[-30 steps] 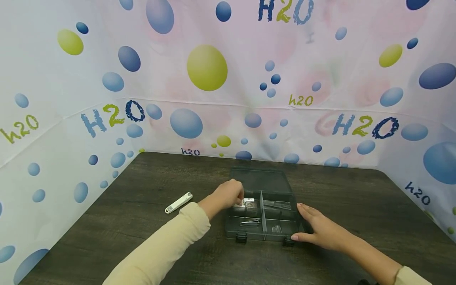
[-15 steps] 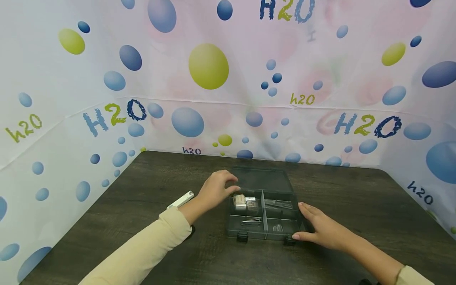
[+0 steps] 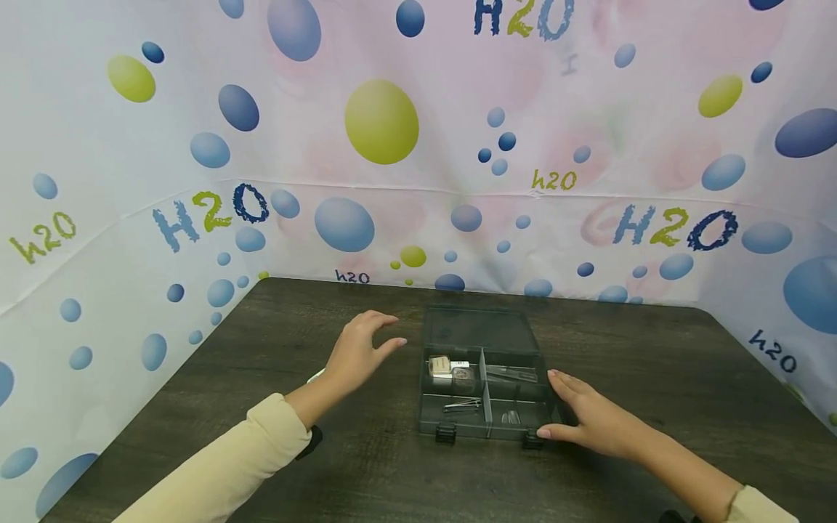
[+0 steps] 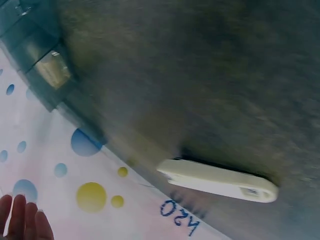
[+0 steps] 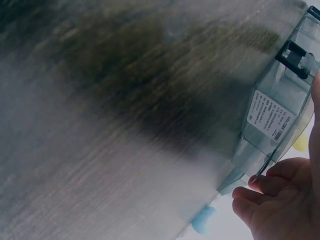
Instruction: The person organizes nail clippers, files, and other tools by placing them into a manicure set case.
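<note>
My left hand (image 3: 356,352) hovers left of the dark see-through organizer box (image 3: 487,434), thumb and fingers apart, holding nothing. A white nail clipper (image 4: 220,181) lies on the table under it, mostly hidden by the hand in the head view. My right hand (image 3: 588,421) rests against the box's right side, fingers extended along the wall and thumb at the front corner near a latch (image 3: 532,439). The box lid (image 3: 480,328) lies back, away from me. In the back left compartment sit a beige block (image 3: 439,365) and a small clear case (image 3: 463,375).
A slim metal tool (image 3: 462,405) lies in the front left compartment, small clear pieces (image 3: 511,418) in the front right. Long thin items (image 3: 512,374) lie in the back right one. The dark wooden table (image 3: 392,472) meets a printed curtain (image 3: 418,240) at the back.
My left hand has let go of the beige block in the back left compartment, opened and drawn away to the left, over the nail clipper. The right hand has stayed at the box.
</note>
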`<action>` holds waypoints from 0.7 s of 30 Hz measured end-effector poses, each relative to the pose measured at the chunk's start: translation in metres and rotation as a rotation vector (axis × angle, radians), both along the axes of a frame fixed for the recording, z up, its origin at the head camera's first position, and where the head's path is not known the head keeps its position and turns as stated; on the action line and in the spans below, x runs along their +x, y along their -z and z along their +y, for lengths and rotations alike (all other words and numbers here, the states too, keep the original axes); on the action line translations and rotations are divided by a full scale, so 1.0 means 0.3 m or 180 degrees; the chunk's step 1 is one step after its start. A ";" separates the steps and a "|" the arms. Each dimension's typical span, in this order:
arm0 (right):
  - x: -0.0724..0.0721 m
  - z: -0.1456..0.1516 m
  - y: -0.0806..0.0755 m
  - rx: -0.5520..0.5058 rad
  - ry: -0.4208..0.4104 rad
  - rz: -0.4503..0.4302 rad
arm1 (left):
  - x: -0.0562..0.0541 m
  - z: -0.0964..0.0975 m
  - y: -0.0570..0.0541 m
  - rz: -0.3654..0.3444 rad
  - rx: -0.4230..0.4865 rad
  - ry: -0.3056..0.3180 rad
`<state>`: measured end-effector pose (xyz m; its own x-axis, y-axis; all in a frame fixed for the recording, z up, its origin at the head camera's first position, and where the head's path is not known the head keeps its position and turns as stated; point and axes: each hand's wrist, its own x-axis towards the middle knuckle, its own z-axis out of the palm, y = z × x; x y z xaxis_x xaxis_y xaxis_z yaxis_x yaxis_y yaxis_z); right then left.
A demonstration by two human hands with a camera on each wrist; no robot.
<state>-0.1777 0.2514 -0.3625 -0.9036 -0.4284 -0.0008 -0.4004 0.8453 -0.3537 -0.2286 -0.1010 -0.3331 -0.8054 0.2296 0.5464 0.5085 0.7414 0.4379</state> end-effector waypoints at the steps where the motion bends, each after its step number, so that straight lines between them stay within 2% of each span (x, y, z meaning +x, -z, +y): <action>1: 0.000 0.000 0.001 -0.0001 -0.0002 -0.0001 | 0.002 -0.010 0.004 0.0026 -0.0005 -0.0023; 10: -0.003 0.002 -0.001 -0.0013 -0.0009 -0.0013 | 0.019 -0.101 0.030 0.0083 0.0052 -0.0161; 15: -0.002 0.000 -0.005 -0.0019 -0.0003 -0.0042 | 0.022 -0.160 0.054 -0.0011 0.0002 -0.0241; 21: -0.003 0.001 -0.004 -0.0020 0.0007 -0.0070 | 0.029 -0.216 0.096 -0.0268 -0.0092 -0.0343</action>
